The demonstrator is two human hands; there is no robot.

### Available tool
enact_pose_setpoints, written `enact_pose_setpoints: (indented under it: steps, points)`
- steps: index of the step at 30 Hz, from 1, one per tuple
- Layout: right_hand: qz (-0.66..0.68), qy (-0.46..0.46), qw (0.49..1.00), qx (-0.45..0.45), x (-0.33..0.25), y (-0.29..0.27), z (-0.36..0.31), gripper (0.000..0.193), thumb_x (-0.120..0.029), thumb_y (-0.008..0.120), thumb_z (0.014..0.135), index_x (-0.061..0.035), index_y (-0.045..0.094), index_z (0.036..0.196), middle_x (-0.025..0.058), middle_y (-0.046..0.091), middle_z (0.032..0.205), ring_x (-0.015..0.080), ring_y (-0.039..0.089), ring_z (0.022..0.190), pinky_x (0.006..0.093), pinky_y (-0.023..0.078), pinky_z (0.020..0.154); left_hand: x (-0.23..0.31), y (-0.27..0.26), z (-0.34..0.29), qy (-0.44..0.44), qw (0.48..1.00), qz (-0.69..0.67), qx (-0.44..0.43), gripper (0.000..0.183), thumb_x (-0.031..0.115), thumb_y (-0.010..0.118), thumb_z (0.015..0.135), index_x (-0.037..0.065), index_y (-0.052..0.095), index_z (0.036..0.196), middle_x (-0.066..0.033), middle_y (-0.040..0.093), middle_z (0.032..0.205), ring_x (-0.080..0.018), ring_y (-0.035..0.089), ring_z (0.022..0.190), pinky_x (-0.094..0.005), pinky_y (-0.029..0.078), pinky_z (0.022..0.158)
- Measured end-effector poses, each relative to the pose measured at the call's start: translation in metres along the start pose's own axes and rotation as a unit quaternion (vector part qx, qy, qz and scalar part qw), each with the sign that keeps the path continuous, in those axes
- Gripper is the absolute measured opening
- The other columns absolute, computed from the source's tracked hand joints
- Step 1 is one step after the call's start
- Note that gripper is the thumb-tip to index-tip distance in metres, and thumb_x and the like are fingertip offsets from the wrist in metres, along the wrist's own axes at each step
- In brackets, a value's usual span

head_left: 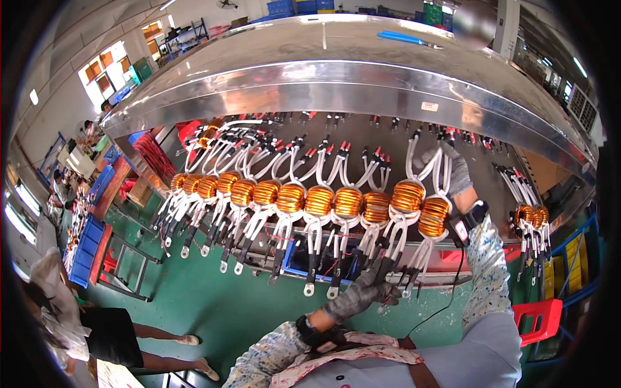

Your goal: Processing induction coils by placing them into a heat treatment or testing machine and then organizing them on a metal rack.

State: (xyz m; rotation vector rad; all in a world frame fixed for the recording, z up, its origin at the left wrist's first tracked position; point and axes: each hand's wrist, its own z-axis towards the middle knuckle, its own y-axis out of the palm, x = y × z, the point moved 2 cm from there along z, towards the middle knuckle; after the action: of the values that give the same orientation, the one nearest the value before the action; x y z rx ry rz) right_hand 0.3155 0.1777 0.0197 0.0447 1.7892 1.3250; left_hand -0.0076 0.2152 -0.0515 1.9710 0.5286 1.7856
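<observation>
A row of copper-wound toroidal coils (319, 202) with white-sleeved leads lies along the shelf's front edge. Their lower leads end in black sleeves and metal lugs. My right hand (458, 169), in a grey glove, is closed around the upper white leads (442, 174) of the rightmost coil (433, 217) in this row; its fingertips are partly behind them. Below the row, my left hand (362, 301), also gloved, has curled fingers beside the black-sleeved lower leads (387, 266) of a coil near the right end. What sits inside those fingers is hidden.
Above the shelf is a metal tabletop (278, 48) bearing blue-handled pliers (404, 39). More coils (532, 216) hang at the right, near a red plastic stool (538, 321). A blue bin (90, 252) and another person (110, 330) are at the left. A thin black cable (446, 299) trails from my right wrist.
</observation>
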Motion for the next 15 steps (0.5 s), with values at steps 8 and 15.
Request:
enact_pose_setpoints:
  steps: [8, 15]
  points:
    - [-0.634, 0.052, 0.771, 0.041, 0.029, -0.105, -0.004, 0.040, -0.038, 0.061, 0.085, 0.0013, 0.063, 0.095, 0.0098, 0.063, 0.082, 0.0204, 0.056, 0.065, 0.0323, 0.047, 0.068, -0.055, -0.019, 0.041, -0.051, 0.997, 0.050, 0.031, 0.078, 0.021, 0.055, 0.091, 0.012, -0.001, 0.144, -0.0116, 0.060, 0.100, -0.0199, 0.061, 0.085, -0.0323, 0.049, 0.076]
    - [-0.227, 0.120, 0.942, 0.215, 0.034, -0.132, -0.002, 0.028, -0.028, 0.060, 0.085, 0.0004, 0.063, 0.085, 0.0128, 0.064, 0.074, 0.0243, 0.062, 0.061, 0.0358, 0.053, 0.056, -0.080, -0.024, 0.045, -0.064, 0.983, -0.159, 0.062, 0.059, 0.006, 0.054, 0.087, 0.012, 0.020, 0.136, -0.0083, 0.047, 0.117, -0.0214, 0.059, 0.088, -0.0366, 0.051, 0.074]
